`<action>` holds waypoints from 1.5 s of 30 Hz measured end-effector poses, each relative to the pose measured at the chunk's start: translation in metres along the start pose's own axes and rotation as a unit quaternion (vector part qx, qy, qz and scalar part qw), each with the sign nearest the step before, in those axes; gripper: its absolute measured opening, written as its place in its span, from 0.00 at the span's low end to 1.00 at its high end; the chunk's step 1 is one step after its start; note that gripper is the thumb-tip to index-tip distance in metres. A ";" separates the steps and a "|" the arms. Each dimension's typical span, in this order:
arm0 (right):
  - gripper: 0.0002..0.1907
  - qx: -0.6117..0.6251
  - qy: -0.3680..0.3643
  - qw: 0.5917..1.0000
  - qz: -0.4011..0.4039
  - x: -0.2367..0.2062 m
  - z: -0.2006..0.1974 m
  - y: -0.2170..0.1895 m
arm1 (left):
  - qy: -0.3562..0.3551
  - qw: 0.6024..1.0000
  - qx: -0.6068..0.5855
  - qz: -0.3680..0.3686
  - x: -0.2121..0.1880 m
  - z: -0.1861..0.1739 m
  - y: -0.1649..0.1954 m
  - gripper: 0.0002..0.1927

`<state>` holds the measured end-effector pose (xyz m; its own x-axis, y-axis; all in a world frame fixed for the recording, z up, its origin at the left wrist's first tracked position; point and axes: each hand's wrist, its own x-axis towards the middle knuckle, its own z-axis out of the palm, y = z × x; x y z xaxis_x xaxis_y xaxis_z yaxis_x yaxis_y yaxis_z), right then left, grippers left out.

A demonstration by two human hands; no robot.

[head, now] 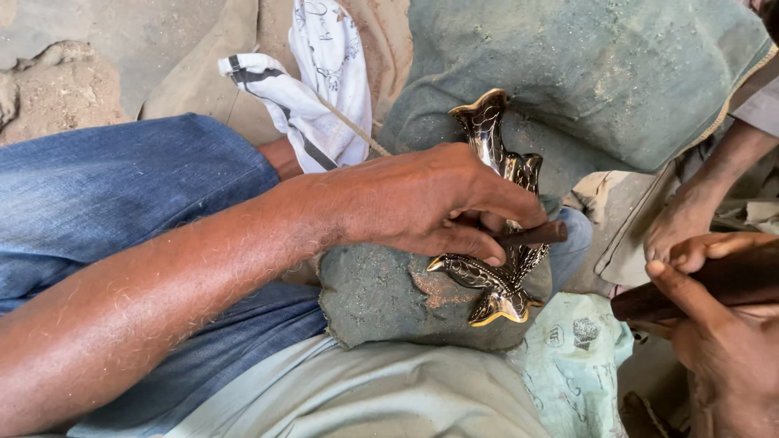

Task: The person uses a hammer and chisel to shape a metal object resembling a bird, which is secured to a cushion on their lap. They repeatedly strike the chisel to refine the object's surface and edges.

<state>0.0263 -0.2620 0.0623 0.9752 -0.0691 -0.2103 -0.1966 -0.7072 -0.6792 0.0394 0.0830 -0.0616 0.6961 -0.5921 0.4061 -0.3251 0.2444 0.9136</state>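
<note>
Here the left hand (422,203) pins a brass fish ornament (495,235) against a dusty green pad (373,296) on the knee, apparently to steady it, fingers pinching a small dark tool (531,236). At four o'clock the right hand (718,324) grips a wooden handle (714,284). The ornament is dark, gold-edged, with engraved scales.

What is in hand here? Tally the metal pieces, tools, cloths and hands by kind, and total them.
Brass fish ornament: 1
Wooden-handled tools: 2, a thin one in the left hand, a thick one in the right hand
Grey-green pad under the ornament: 1
White patterned cloth: 1
Hands: 2
Total: 7
</note>
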 end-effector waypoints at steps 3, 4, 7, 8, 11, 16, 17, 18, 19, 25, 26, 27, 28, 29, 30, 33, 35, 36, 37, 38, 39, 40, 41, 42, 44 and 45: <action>0.10 -0.201 -0.091 0.973 -0.071 0.002 0.001 -0.017 | 0.009 1.000 0.001 0.009 -0.003 0.000 0.001 0.20; 0.13 -0.229 -0.117 0.965 -0.045 0.002 -0.001 -0.023 | 0.014 1.000 -0.001 0.015 -0.004 0.000 0.001 0.20; 0.15 -0.297 -0.071 0.947 -0.104 0.005 0.004 -0.029 | 0.029 0.998 -0.028 -0.043 -0.008 -0.001 0.003 0.18; 0.15 -0.317 -0.040 0.936 -0.147 0.006 0.006 -0.028 | 0.052 0.999 -0.007 -0.004 -0.009 -0.001 0.003 0.18; 0.17 0.021 0.048 0.997 0.051 0.009 0.006 -0.016 | 0.091 0.995 0.027 0.037 -0.014 -0.001 0.004 0.20; 0.10 -0.072 -0.048 0.996 0.013 0.025 -0.011 0.023 | 0.064 0.995 0.011 -0.073 -0.017 0.007 0.006 0.22; 0.10 -0.172 -0.057 0.983 0.016 0.029 -0.016 0.032 | 0.073 0.994 0.021 -0.078 -0.018 0.008 0.006 0.22; 0.09 -0.228 -0.055 0.972 -0.036 0.032 -0.022 0.041 | 0.081 0.993 0.031 -0.082 -0.019 0.010 0.006 0.21; 0.09 -0.281 -0.052 0.954 -0.089 0.034 -0.028 0.049 | 0.089 0.991 0.043 -0.085 -0.020 0.011 0.006 0.21; 0.11 -0.363 -0.065 0.905 -0.213 0.047 -0.053 0.067 | 0.127 0.989 0.030 -0.064 -0.022 0.020 0.003 0.25; 0.11 -0.249 -0.066 0.951 -0.169 0.047 -0.052 0.065 | 0.127 0.989 0.033 -0.063 -0.023 0.021 0.002 0.25; 0.12 -0.128 -0.059 0.982 -0.128 0.047 -0.051 0.061 | 0.127 0.989 0.035 -0.062 -0.023 0.021 0.002 0.25; 0.11 -0.065 -0.055 0.992 -0.098 0.046 -0.047 0.057 | 0.127 0.989 0.038 -0.061 -0.023 0.021 0.001 0.25; 0.11 -0.040 -0.047 0.996 -0.066 0.045 -0.044 0.050 | 0.124 0.989 0.042 -0.065 -0.023 0.021 0.000 0.25; 0.11 -0.150 -0.051 0.985 -0.065 0.046 -0.040 0.043 | 0.121 0.989 0.045 -0.068 -0.022 0.021 0.000 0.25; 0.11 -0.383 -0.085 0.918 -0.049 0.042 -0.033 0.020 | 0.121 0.990 0.050 -0.045 -0.021 0.021 0.001 0.24; 0.11 -0.443 -0.110 0.889 -0.028 0.041 -0.029 0.011 | 0.135 0.989 0.039 -0.034 -0.021 0.024 0.004 0.23; 0.12 -0.451 -0.099 0.887 0.017 0.042 -0.027 0.009 | 0.150 0.988 0.027 -0.036 -0.021 0.026 0.006 0.22; 0.12 -0.456 -0.076 0.882 0.089 0.042 -0.025 0.009 | 0.166 0.985 0.014 -0.039 -0.023 0.028 0.009 0.22; 0.12 -0.451 -0.047 0.873 0.180 0.041 -0.022 0.011 | 0.185 0.980 -0.002 -0.077 -0.024 0.031 0.012 0.22; 0.09 -0.333 -0.061 0.936 0.098 0.041 -0.022 0.012 | 0.201 0.973 -0.017 -0.114 -0.026 0.033 0.015 0.23; 0.09 -0.206 -0.070 0.976 0.013 0.038 -0.023 0.014 | 0.216 0.964 -0.030 -0.150 -0.028 0.036 0.018 0.23; 0.11 -0.135 -0.068 0.988 -0.033 0.037 -0.023 0.016 | 0.217 0.965 -0.019 -0.145 -0.029 0.038 0.021 0.23; 0.13 -0.063 -0.072 0.992 -0.079 0.033 -0.025 0.017 | 0.218 0.966 -0.008 -0.139 -0.031 0.040 0.024 0.23; 0.14 -0.074 -0.068 0.991 -0.087 0.028 -0.028 0.018 | 0.229 0.964 0.014 -0.133 -0.033 0.047 0.031 0.22; 0.14 -0.094 -0.065 0.989 -0.092 0.026 -0.029 0.019 | 0.239 0.962 0.025 -0.133 -0.035 0.050 0.034 0.20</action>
<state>0.0504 -0.2975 0.0639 0.9688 0.1553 -0.1932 0.0168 -0.8187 -0.5740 -0.0279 0.0732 -0.0460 0.9697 -0.2048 0.1331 -0.1172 0.0880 0.9892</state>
